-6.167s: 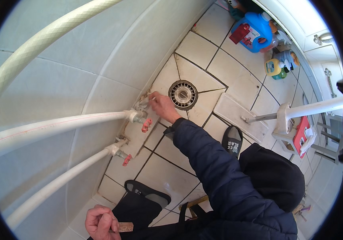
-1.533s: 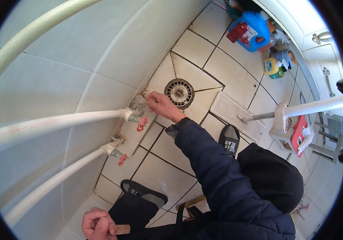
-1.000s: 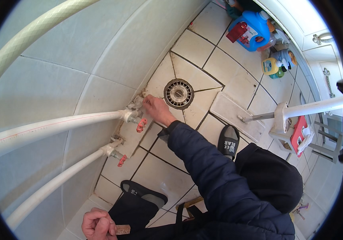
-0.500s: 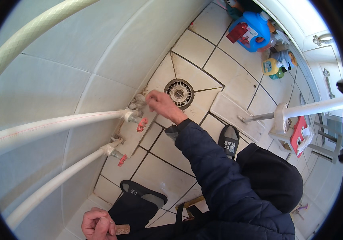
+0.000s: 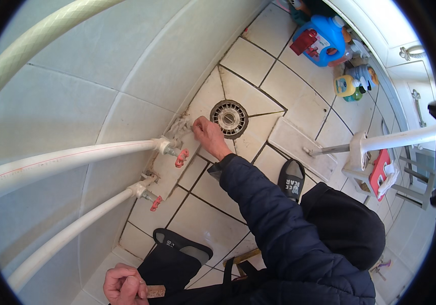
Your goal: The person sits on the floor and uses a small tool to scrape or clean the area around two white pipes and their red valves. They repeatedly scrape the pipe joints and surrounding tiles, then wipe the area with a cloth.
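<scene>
Low at the wall base, my right hand (image 5: 208,134) has its fingers curled beside a whitish fitting and material (image 5: 181,127), just left of a round floor drain (image 5: 229,119); what the fingertips grip is hidden. Below it two white pipes (image 5: 70,158) run along the wall to fittings with a pink valve handle (image 5: 181,157) and another pink handle (image 5: 156,203). My left hand (image 5: 125,284) is closed on a short, flat brownish piece (image 5: 155,292) near my dark-clad leg.
Several cleaning bottles (image 5: 319,40) stand by the white cabinet (image 5: 400,56). A white tray (image 5: 299,142) lies under a white pole (image 5: 395,136). A red-and-white item (image 5: 380,173) rests near grey rungs (image 5: 416,193). A pale hose (image 5: 30,46) curves along the tiled wall.
My right hand has made small shifts at the fitting and now sits slightly right of where it was half a second ago, fingertips bent down. My left hand stays still.
</scene>
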`<state>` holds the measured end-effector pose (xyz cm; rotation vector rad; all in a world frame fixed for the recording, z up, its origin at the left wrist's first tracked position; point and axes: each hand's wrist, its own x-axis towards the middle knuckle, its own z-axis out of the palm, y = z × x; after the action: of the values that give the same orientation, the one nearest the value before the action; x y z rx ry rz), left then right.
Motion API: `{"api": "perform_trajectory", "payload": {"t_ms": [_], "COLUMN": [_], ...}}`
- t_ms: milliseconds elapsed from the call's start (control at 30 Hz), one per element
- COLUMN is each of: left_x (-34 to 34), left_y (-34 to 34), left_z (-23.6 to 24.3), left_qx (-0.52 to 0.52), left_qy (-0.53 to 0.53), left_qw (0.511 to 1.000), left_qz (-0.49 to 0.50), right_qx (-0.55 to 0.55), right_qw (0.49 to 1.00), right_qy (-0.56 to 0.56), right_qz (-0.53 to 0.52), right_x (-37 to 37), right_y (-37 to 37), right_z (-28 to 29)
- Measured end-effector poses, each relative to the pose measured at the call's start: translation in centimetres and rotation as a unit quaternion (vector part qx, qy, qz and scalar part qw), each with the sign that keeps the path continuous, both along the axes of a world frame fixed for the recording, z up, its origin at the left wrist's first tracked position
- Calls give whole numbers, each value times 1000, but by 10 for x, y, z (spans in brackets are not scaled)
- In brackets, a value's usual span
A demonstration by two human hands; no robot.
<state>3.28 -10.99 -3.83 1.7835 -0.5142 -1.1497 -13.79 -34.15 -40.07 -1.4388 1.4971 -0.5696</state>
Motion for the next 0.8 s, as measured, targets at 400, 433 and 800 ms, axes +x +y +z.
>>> {"api": "perform_trajectory", "payload": {"t_ms": [400, 433, 800], "left_x": [5, 4, 6], "left_y": [-4, -4, 1], "left_z": [8, 8, 8], "left_qx": [-9, -7, -3], "left_qy": [65, 64, 62], "left_qw": [996, 996, 996], "left_qz": [-67, -66, -56], "right_qx": [-74, -91, 29], "right_qw": [995, 994, 987], "right_qy": [-59, -49, -124], "right_qz": [-35, -27, 96], "right_x": [14, 17, -8], "right_y": [22, 25, 7], "right_z": [16, 16, 29]}}
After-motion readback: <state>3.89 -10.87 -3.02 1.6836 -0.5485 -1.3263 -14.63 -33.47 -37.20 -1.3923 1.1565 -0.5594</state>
